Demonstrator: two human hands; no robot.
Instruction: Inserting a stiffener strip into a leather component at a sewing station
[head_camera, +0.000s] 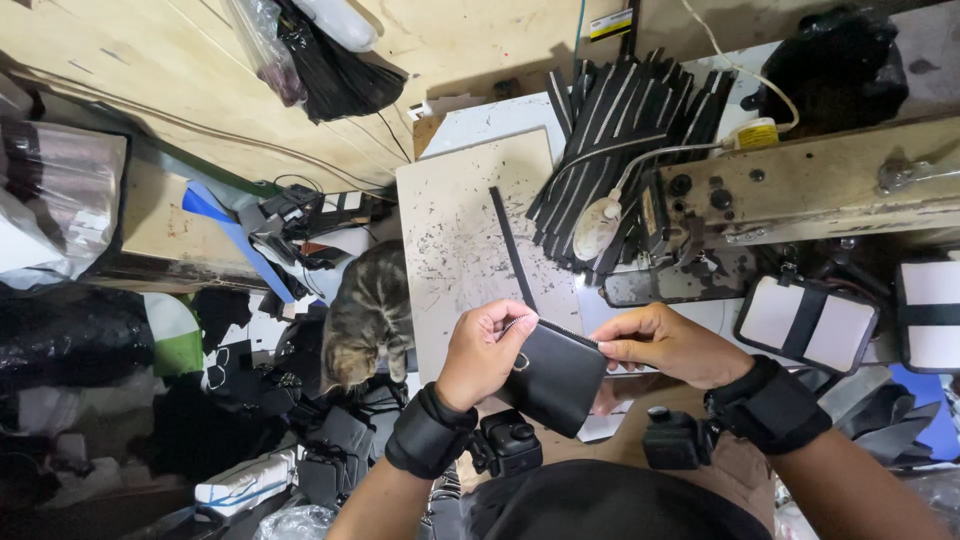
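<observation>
A small black zipped pouch is held up between both hands above the front edge of the white worktable. My left hand pinches its left top corner at the zipper end, fingers curled. On the pouch's right top corner my right hand grips with thumb on top. Both wrists wear black bands with small cameras below them. A single black strip lies on the table just beyond the pouch.
A pile of black and white strips lies at the table's far side beside a sewing machine. White padded pieces with black bands sit at right. A tabby cat stands left of the table among black bags and clutter.
</observation>
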